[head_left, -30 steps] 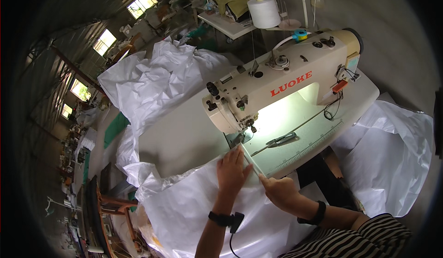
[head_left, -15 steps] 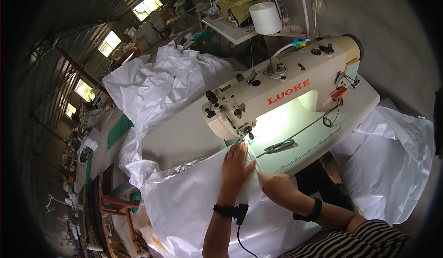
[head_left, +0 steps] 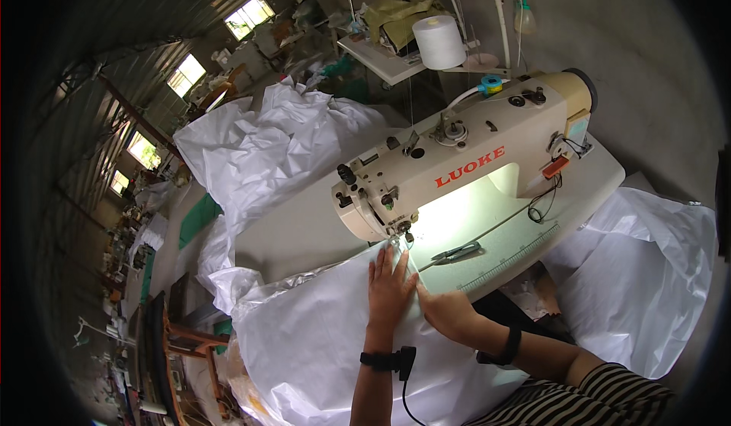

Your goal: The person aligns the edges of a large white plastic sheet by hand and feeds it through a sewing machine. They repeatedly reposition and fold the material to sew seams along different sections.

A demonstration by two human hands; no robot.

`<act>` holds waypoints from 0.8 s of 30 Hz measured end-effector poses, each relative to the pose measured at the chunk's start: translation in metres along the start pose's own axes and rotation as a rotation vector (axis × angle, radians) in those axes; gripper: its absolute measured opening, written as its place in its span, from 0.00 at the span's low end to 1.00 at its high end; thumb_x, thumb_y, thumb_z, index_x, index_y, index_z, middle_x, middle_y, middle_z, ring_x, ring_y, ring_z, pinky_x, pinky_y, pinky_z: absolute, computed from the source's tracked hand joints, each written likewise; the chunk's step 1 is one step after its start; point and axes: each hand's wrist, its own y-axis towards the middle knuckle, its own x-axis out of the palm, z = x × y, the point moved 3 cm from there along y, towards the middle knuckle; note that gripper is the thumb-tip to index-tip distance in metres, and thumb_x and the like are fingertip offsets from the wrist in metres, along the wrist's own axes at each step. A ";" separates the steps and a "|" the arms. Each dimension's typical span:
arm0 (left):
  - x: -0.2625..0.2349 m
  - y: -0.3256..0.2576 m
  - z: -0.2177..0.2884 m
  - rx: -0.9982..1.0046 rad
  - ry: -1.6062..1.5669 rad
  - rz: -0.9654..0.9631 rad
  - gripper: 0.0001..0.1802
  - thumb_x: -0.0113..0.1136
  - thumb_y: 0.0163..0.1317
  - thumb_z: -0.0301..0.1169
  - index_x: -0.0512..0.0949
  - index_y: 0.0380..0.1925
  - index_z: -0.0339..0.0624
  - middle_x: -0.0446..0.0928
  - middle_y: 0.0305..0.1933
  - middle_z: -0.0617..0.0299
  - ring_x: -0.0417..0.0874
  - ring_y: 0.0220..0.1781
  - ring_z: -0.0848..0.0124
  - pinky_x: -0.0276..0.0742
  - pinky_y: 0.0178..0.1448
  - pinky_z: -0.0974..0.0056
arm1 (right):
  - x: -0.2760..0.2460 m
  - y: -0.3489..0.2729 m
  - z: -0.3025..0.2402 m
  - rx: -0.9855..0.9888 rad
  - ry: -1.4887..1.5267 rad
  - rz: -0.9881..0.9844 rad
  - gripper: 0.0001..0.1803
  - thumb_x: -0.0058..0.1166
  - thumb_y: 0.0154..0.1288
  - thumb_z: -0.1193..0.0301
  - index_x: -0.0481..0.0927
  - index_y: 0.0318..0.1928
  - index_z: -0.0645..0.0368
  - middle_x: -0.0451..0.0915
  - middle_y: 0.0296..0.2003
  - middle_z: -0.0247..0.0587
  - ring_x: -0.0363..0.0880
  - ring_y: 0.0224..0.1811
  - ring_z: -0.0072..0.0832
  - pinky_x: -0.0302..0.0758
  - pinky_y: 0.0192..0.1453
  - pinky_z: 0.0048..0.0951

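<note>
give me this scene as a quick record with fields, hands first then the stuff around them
left hand: flat on white sheet, fingers pointing toward the needle area
right hand: curled at the sheet's right edge, holding it
wrists: black band on each; cable at the left one
machine: pale sewing machine, lamp lit
tool: grey snips lying on the machine table, right of the sheet
thread: white cone behind the machine
other sheeting: crumpled white heap at the table's far left

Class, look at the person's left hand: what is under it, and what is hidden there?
The left hand lies on a white sheet, which also shows to its left. The patch beneath the palm is covered, and the sheet hides whatever is below.
</note>
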 end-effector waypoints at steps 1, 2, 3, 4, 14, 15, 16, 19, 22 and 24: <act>0.000 0.002 -0.001 0.006 -0.009 -0.008 0.29 0.59 0.66 0.44 0.71 0.65 0.49 0.60 0.75 0.49 0.58 0.77 0.52 0.52 0.78 0.44 | -0.004 0.005 0.003 -0.008 0.031 -0.020 0.23 0.50 0.63 0.72 0.74 0.59 0.67 0.81 0.21 0.47 0.83 0.24 0.44 0.79 0.29 0.42; -0.002 0.003 -0.002 0.029 -0.027 0.010 0.29 0.58 0.66 0.43 0.71 0.66 0.48 0.60 0.75 0.48 0.58 0.77 0.52 0.52 0.78 0.45 | -0.010 0.011 0.008 0.012 0.017 -0.028 0.23 0.50 0.63 0.72 0.74 0.59 0.67 0.81 0.21 0.47 0.83 0.24 0.44 0.79 0.29 0.42; -0.001 0.004 -0.003 0.012 -0.017 -0.019 0.29 0.58 0.66 0.43 0.71 0.66 0.48 0.60 0.75 0.48 0.58 0.77 0.52 0.52 0.78 0.45 | -0.018 0.019 0.015 -0.037 0.018 -0.029 0.15 0.50 0.66 0.70 0.78 0.50 0.63 0.82 0.22 0.46 0.84 0.24 0.42 0.79 0.30 0.42; -0.002 0.005 -0.003 0.015 -0.012 -0.015 0.29 0.58 0.66 0.44 0.71 0.66 0.49 0.60 0.75 0.48 0.59 0.77 0.52 0.52 0.78 0.45 | -0.026 0.029 0.022 -0.073 0.006 -0.059 0.11 0.49 0.69 0.68 0.82 0.42 0.59 0.82 0.22 0.44 0.84 0.25 0.41 0.79 0.30 0.42; -0.003 0.003 0.000 0.018 -0.001 0.026 0.29 0.58 0.66 0.46 0.71 0.66 0.53 0.60 0.75 0.49 0.59 0.77 0.52 0.53 0.77 0.43 | -0.060 0.103 0.065 -0.174 0.234 0.404 0.09 0.51 0.71 0.64 0.82 0.38 0.53 0.77 0.17 0.34 0.80 0.20 0.34 0.75 0.29 0.36; -0.002 0.002 -0.001 -0.006 0.010 -0.012 0.29 0.58 0.66 0.46 0.71 0.66 0.53 0.60 0.75 0.49 0.59 0.77 0.52 0.53 0.77 0.43 | -0.059 0.102 0.065 -0.169 0.225 0.404 0.09 0.51 0.71 0.64 0.82 0.38 0.53 0.77 0.17 0.34 0.80 0.20 0.34 0.75 0.29 0.36; -0.002 0.001 0.000 0.006 0.014 -0.024 0.29 0.58 0.66 0.46 0.71 0.66 0.53 0.60 0.75 0.50 0.59 0.77 0.52 0.52 0.77 0.43 | -0.058 0.102 0.064 -0.164 0.229 0.402 0.09 0.51 0.71 0.64 0.82 0.38 0.53 0.77 0.18 0.34 0.80 0.21 0.35 0.75 0.29 0.37; -0.004 -0.002 0.001 0.018 0.013 -0.044 0.29 0.58 0.65 0.46 0.71 0.66 0.54 0.59 0.75 0.49 0.59 0.77 0.52 0.53 0.77 0.43 | -0.058 0.099 0.063 -0.170 0.211 0.433 0.10 0.51 0.70 0.64 0.83 0.37 0.54 0.78 0.18 0.36 0.79 0.20 0.35 0.75 0.29 0.37; -0.007 -0.004 0.003 0.016 0.000 -0.055 0.29 0.58 0.65 0.45 0.71 0.66 0.53 0.58 0.75 0.48 0.58 0.77 0.51 0.52 0.77 0.44 | -0.059 0.098 0.063 -0.186 0.170 0.466 0.10 0.52 0.70 0.65 0.83 0.36 0.55 0.78 0.18 0.38 0.78 0.20 0.36 0.74 0.28 0.38; -0.007 -0.006 0.004 0.025 -0.004 -0.060 0.29 0.57 0.65 0.44 0.71 0.66 0.53 0.58 0.76 0.47 0.57 0.78 0.50 0.51 0.78 0.44 | -0.059 0.096 0.063 -0.184 0.151 0.475 0.10 0.52 0.70 0.65 0.83 0.35 0.55 0.78 0.18 0.39 0.78 0.20 0.37 0.74 0.28 0.38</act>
